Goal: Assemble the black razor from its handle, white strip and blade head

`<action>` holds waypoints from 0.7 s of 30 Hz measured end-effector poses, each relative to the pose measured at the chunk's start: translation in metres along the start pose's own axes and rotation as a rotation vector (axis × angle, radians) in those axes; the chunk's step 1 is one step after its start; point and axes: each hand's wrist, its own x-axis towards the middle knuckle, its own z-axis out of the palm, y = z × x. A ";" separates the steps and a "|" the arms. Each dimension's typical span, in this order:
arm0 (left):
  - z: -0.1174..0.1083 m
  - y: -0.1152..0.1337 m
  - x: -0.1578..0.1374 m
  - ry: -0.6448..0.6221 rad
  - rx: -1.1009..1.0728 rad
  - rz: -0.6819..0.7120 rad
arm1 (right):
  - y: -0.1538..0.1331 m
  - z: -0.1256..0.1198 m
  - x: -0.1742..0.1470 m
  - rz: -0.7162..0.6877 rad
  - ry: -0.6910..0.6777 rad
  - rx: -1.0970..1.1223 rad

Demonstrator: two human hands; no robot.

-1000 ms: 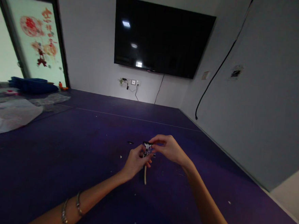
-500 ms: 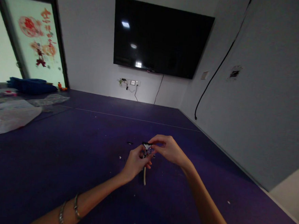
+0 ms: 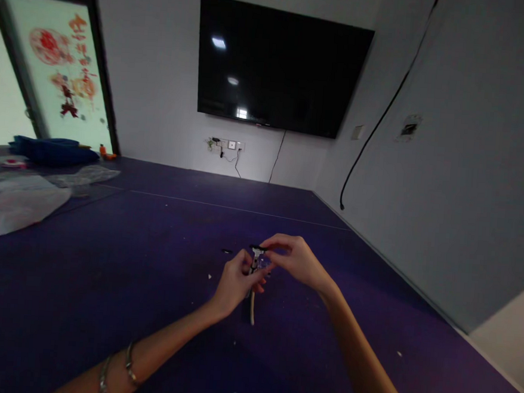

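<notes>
Held up at the middle of the view is a small T-shaped silver piece [image 3: 256,257], topped by a thin black bar [image 3: 256,247]; its exact kind is too small to tell. My left hand [image 3: 234,284] is closed round its stem. Fingertips and thumb of my right hand [image 3: 294,258] pinch at the right end of the black bar. Between the hands is a bit of something clear and shiny [image 3: 264,262], partly covered by fingers. A pale, slightly curved rod [image 3: 252,308] shows below my left hand. Just left of the hands, a short black piece [image 3: 226,251] lies on the purple surface.
The wide purple surface [image 3: 146,308] carries a few white specks. Clear plastic sheeting [image 3: 86,176], white sheets [image 3: 19,209] and a dark blue cloth bundle [image 3: 54,151] lie at the left. A black cable [image 3: 374,129] hangs along the right wall; a television [image 3: 280,66] is mounted ahead.
The black bar sits slightly higher above the silver piece, and my right hand has risen a little with it. Both hands keep their grip. The whole view has shifted very slightly.
</notes>
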 end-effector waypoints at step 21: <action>-0.041 0.030 0.036 0.122 0.048 0.088 | 0.028 0.016 0.005 0.233 -0.047 0.096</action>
